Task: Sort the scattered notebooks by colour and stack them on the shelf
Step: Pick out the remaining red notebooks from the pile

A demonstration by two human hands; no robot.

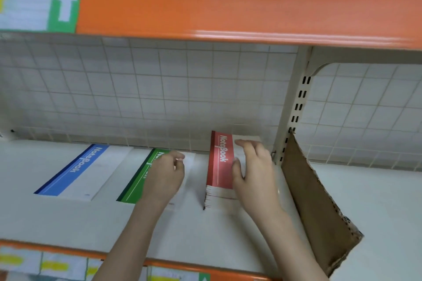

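Note:
Three lots of notebooks lie on the white shelf point(68, 223). A blue notebook point(75, 171) lies flat at the left. A green notebook point(137, 185) lies in the middle, partly under my left hand point(164, 178), whose fingers are curled at its right edge. A thick stack of red notebooks point(220, 162) stands at the right. My right hand point(253, 171) rests on top of this stack, fingers stretched toward the back and thumb against the red cover. Whether my left hand pinches anything is hidden by blur.
A brown cardboard divider point(319, 207) stands tilted just right of the red stack, by the beige shelf upright point(294, 102). A wire grid backs the shelf. An orange shelf edge point(228, 7) overhangs above, and another runs along the front.

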